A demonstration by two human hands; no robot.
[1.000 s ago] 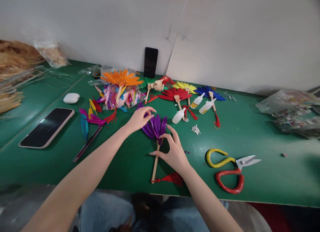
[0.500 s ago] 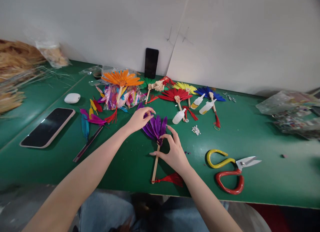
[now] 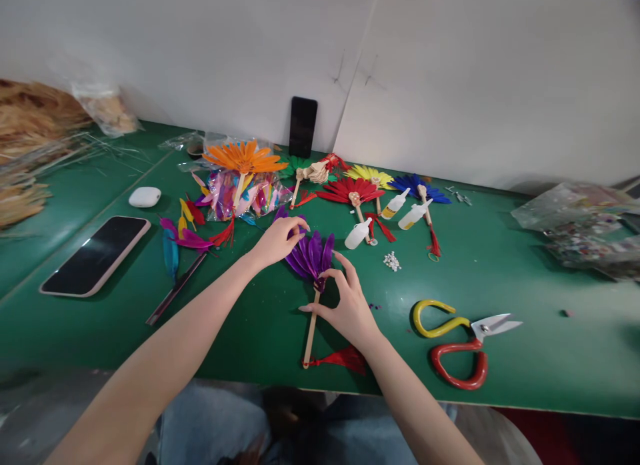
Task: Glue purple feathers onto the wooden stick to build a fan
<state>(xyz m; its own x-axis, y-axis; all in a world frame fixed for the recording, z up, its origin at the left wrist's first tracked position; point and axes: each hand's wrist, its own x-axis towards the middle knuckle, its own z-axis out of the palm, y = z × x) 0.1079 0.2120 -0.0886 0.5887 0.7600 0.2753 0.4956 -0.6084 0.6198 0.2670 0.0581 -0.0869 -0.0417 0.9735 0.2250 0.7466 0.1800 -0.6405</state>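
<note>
A green worktable (image 3: 540, 375) carries the scene, with a purple feather fan (image 3: 310, 255) lying near its front edge, handle toward the person, apparently to keep its feathers within reach of both hands. Beyond the purple fan, an orange fan (image 3: 245, 158) rests to its left and a red fan (image 3: 353, 190) to its right, seemingly parked out of the way. Scissors (image 3: 484, 327) lie well to the purple fan's right, handles facing it, a placement that suits grabbing. The right hand (image 3: 350, 308) braces the fan's right side, fingers spread, thumb across the handle and index fingertip at the feather base, likely steadying it. The left hand (image 3: 277, 241) curls over its upper-left feathers, thumb and index tips close together; whether they pinch one cannot be told. Beyond the fan's right side stand or lean white bottles (image 3: 358, 234), near tiny pale beads (image 3: 392, 261).
</note>
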